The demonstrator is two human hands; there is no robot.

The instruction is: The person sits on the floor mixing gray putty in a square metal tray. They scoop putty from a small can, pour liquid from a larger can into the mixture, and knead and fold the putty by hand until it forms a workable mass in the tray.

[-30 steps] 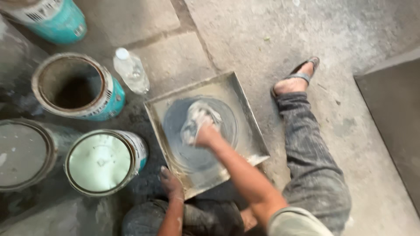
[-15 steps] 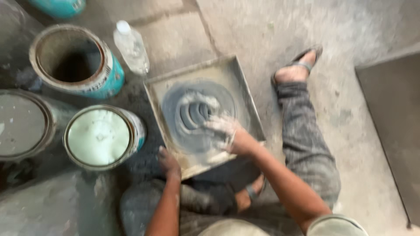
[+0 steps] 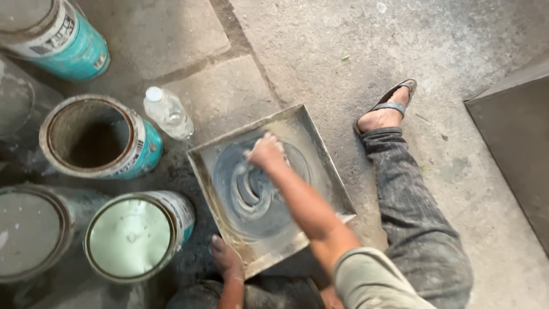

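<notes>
Concrete floor (image 3: 354, 51): tray (image 3: 320, 149) under right hand (image 3: 266, 153) fingers.

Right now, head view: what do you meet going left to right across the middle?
Open can → bottle → tray with the right hand in it → sandalled foot → dark slab.

Plastic bottle (image 3: 168, 113) lying between an open can (image 3: 97, 137) — lidded can (image 3: 137, 234) nearby.
</notes>
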